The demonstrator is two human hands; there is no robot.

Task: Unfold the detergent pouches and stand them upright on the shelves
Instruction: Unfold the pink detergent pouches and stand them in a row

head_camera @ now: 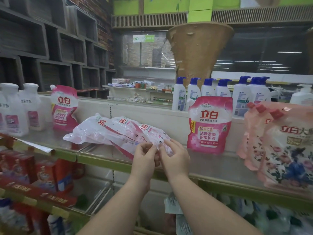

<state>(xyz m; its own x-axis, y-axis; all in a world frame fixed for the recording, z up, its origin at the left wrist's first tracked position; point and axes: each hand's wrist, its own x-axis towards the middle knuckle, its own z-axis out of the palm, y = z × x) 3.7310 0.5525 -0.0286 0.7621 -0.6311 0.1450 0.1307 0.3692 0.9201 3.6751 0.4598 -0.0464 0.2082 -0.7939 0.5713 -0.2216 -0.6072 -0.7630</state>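
Just left of the upright pink pouch (209, 123), both hands pinch the flat pouch's (157, 139) bottom edge: left hand (145, 154) and right hand (174, 153) fingers clamped on it.

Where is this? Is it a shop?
Most likely a shop, in the laundry and soap aisle. Pink detergent pouches stand on a shelf, blue-capped pump bottles line up behind, and more packed goods fill the shelf below.
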